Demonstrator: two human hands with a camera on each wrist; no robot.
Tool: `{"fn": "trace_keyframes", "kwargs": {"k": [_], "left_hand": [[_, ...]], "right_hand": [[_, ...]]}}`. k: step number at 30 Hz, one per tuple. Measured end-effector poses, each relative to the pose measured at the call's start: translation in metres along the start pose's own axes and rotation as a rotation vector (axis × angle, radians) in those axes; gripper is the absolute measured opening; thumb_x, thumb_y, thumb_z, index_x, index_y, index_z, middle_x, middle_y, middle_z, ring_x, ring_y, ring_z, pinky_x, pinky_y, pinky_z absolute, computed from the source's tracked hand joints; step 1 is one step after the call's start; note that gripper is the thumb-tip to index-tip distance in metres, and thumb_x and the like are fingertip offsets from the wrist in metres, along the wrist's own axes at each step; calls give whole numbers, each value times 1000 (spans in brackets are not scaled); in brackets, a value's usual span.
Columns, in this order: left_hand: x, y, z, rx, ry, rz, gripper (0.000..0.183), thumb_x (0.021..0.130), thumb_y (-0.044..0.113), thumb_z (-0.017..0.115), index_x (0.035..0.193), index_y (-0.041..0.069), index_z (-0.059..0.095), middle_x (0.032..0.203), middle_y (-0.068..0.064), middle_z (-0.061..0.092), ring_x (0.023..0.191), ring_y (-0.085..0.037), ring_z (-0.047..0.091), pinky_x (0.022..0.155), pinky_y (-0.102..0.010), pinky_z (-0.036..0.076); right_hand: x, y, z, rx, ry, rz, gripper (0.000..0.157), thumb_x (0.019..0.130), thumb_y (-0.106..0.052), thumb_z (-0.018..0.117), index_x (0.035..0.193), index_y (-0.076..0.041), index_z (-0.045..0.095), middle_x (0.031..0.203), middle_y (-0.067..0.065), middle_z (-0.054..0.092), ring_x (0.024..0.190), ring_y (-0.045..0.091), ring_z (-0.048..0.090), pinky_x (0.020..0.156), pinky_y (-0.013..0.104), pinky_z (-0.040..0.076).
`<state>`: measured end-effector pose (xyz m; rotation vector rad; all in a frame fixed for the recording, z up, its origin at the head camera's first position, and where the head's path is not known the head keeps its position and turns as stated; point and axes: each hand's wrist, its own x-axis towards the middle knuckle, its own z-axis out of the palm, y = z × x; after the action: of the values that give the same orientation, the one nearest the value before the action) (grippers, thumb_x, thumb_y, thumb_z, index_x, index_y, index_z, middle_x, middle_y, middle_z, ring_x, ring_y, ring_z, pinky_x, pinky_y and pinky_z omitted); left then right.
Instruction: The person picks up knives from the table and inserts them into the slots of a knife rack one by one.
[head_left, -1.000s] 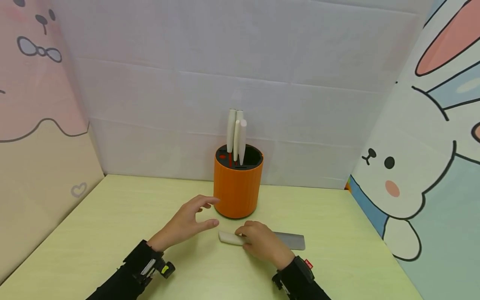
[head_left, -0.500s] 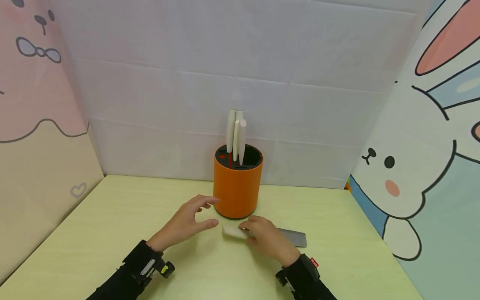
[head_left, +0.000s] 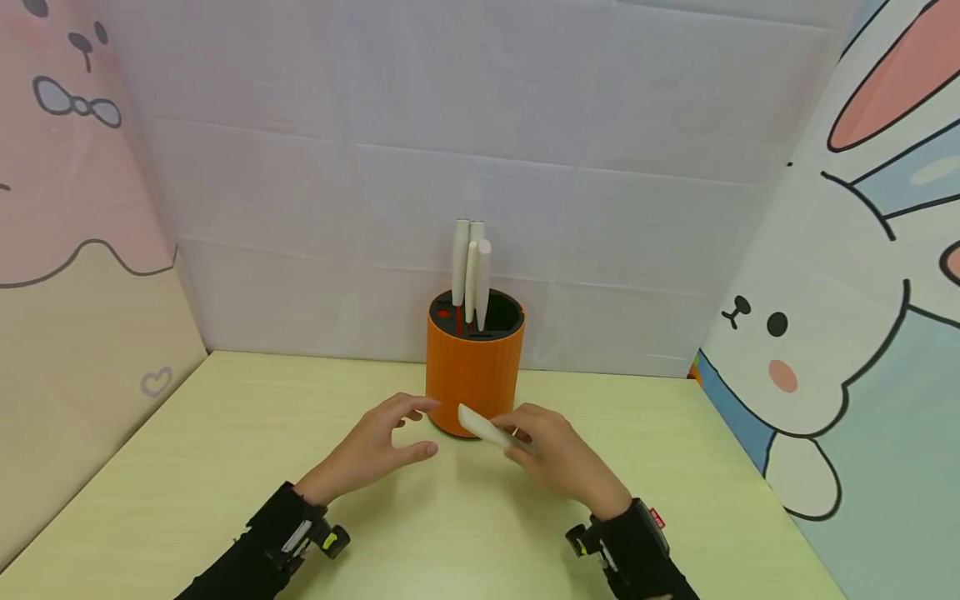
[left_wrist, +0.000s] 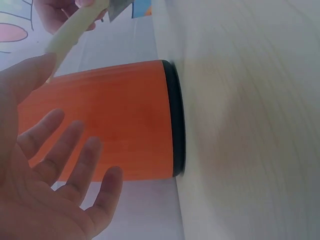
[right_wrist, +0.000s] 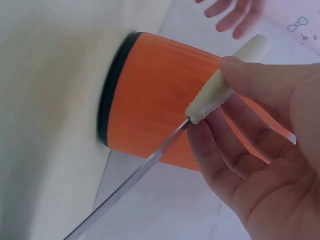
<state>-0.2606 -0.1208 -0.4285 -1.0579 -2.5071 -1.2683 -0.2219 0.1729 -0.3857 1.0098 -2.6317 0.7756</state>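
My right hand (head_left: 562, 450) pinches the cream handle of a knife (right_wrist: 215, 97) between thumb and fingers, raised off the table. In the right wrist view its metal blade (right_wrist: 135, 177) slants down to the lower left; in the head view the hand hides most of it. Just behind stands an orange round knife block (head_left: 472, 375) with a black slotted top, holding several white-handled knives (head_left: 460, 262). My left hand (head_left: 375, 442) hovers to the block's front left, thumb and fingers spread, holding nothing. In the left wrist view its fingers (left_wrist: 82, 160) appear in front of the block.
The pale wooden table (head_left: 285, 417) reaches to a white back wall (head_left: 337, 208). Printed cartoon panels stand at the left (head_left: 82, 183) and at the right (head_left: 817, 350). The top of the block has an open dark compartment on its right.
My right hand has lifted the knife off the table and brought it up toward the block, tilting the handle end upward. The left hand has stayed nearly still.
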Motion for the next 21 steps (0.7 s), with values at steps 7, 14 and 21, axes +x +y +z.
{"fn": "trace_keyframes", "kwargs": {"k": [7,14,21], "left_hand": [[0,4,0,-13,-11,3,59,85,44,71,134,18,51,124,-2,55,110,-22,51,91,-51,45],[0,4,3,-25,-24,-20,59,84,43,72,134,20,51,127,-1,54,111,-19,50,92,-49,45],[0,6,5,-31,-27,-32,60,83,45,72,133,19,52,127,-1,54,110,-15,49,92,-46,45]], "right_hand": [[0,-4,-14,40,70,-20,40,81,-4,75,117,-17,63,99,-9,60,82,5,56,73,29,55],[-1,-9,-27,97,188,-58,46,80,-1,75,120,-19,62,102,-9,60,83,5,58,73,27,55],[-1,-18,-36,162,273,-68,50,82,-2,74,126,-18,57,110,-3,60,90,11,61,75,29,56]]}}
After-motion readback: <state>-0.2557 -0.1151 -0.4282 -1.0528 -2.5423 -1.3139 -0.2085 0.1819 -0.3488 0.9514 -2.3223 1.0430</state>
